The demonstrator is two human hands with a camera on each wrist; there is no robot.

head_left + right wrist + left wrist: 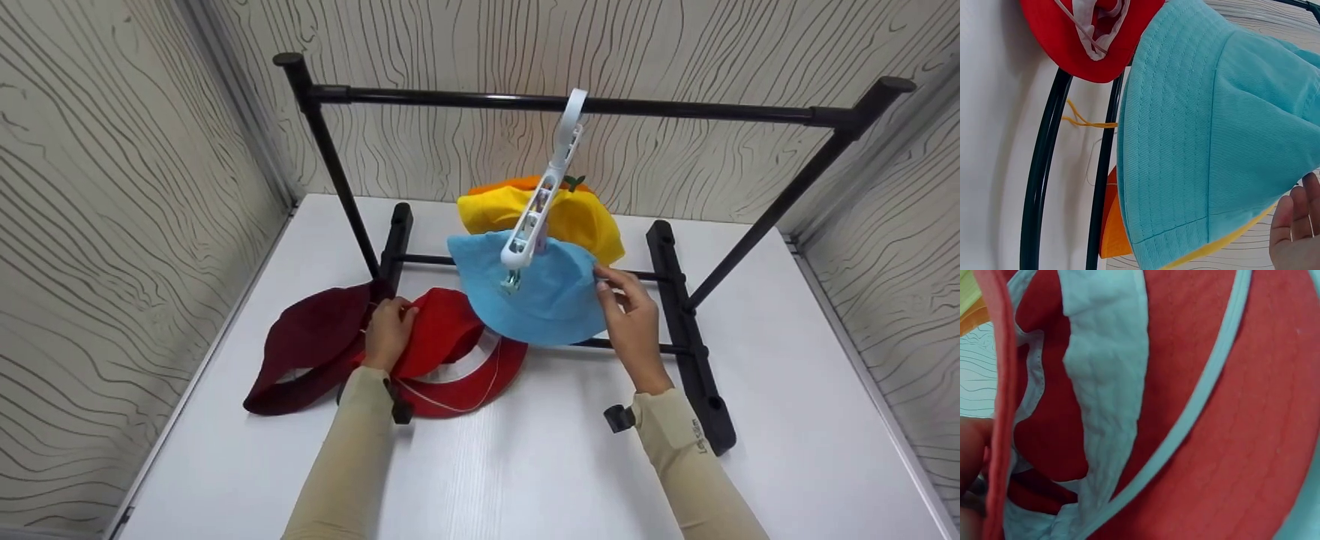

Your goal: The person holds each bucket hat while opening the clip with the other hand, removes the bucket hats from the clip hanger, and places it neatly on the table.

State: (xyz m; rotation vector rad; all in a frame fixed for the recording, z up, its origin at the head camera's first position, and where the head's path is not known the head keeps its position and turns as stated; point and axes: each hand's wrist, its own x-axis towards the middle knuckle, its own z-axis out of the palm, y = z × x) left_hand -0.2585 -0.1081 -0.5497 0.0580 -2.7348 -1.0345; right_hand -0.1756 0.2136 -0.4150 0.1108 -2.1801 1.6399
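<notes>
Blue hat (pixel 544 304) and red hat (pixel 442 326): location and handling
The blue hat sits at the white hanger (pixel 568 139) on the black rack (pixel 465 99); attachment cannot be confirmed. Fingers of the right hand (pixel 634 322) are loosely extended, touching its side without visible grip. The red hat lies on the desk (pixel 480 480), its left side gripped by the fingers of the left hand (pixel 388 334). Both should prove light, pliable and resistant to slipping; take hold at the stitched brim, since the crown will probably fold under pressure

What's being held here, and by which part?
The left hand grips the red hat by its side. The right hand touches the side of the blue hat; whether it grips, I can't tell.
</notes>
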